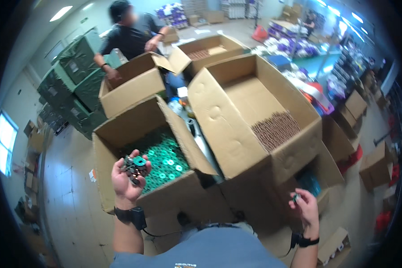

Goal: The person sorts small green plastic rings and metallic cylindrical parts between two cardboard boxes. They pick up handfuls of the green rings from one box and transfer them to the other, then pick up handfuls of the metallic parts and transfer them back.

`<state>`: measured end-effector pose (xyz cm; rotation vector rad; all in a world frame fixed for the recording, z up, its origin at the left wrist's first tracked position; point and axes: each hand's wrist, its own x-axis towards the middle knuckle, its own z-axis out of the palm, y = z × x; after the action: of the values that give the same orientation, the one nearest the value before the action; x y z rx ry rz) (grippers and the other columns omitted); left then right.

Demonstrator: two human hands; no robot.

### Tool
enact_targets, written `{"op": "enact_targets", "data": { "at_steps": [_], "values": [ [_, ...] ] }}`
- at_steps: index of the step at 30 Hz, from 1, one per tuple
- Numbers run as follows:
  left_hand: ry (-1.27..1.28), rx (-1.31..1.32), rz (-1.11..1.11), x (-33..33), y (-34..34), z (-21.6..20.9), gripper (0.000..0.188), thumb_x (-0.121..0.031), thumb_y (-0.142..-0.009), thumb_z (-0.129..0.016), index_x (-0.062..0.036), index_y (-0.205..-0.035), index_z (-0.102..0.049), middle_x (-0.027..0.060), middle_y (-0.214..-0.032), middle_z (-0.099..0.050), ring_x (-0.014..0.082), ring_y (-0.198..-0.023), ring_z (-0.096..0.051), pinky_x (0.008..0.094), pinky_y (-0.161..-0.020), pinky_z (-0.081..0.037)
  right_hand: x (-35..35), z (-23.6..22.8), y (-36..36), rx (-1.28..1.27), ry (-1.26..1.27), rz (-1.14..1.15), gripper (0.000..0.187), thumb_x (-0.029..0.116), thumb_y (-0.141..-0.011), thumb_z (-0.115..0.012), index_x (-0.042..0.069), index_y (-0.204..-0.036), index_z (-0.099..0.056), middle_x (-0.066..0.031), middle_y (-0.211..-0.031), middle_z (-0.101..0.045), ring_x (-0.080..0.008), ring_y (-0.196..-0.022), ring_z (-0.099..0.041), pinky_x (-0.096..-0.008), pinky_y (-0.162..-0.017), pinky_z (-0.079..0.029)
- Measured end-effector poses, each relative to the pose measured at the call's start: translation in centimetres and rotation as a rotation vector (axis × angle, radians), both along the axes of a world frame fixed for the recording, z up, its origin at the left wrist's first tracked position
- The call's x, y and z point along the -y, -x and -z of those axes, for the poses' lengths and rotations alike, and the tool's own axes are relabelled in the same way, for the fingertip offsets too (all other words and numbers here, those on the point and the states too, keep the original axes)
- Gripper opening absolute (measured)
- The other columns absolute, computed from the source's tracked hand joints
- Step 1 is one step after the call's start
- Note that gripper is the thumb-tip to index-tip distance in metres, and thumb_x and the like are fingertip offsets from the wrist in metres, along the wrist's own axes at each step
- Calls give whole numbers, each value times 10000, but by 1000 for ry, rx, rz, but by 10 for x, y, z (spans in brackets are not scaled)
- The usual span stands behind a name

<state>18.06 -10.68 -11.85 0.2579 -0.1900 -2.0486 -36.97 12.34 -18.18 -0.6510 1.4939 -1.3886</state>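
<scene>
Above the near-left carton (183, 190), your left grip (127, 188) is turned palm up, its fingers curled around a heap of small parts (134, 169). A green ring (139, 161) sits on top of that heap, with dark and coppery bits packed beneath it; their exact shapes are too small to tell. Directly beyond and below your hand, the carton is spread with green discs (165, 167), many showing a pale centre.

Off to your right, well apart from the left, your right grip (306, 209) is closed in a pinch on a small green piece (295, 198), held between thumb and fingertips. It hovers near a low carton (331, 173) that has something blue (309, 183) inside, too blurred for you to make out. You wear a black strap on each wrist, the left one (130, 217) carrying a boxy unit.

Between and beyond your two hands stands the large carton (223, 134), its near end filled with neat rows of copper-brown pieces (276, 130) and its far part showing bare cardboard. Across from you, a co-worker in a dark top (136, 39) has one hand (113, 75) down in the far-left carton (136, 94); beside that stands another carton (221, 62) with more brown pieces (198, 54). Green-wrapped stacks (78, 60) rise to your left, behind the cartons.
</scene>
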Motion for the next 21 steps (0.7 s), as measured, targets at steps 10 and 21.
{"op": "enact_targets", "data": {
  "at_steps": [10,21],
  "values": [
    [-84,-72,-9,-27,157,-16,513,-468,-1054,-381,-125,-1430,-441,219,-1383,-456,399,-1277,-487,484,-744,-625,99,-67,106,-116,-19,-277,320,41,-965,-608,-35,-1275,-600,-113,-1130,-687,-151,-880,-696,-277,-788,-582],
    [-121,46,50,40,251,22,521,-492,-1059,-341,-102,-1376,-480,230,-1282,-546,410,-1204,-566,447,-639,-646,193,71,159,-945,-133,-821,336,225,-845,-678,65,-1139,-705,-187,-1052,-711,-336,-984,-680,-415,-882,-536]
  ]
}}
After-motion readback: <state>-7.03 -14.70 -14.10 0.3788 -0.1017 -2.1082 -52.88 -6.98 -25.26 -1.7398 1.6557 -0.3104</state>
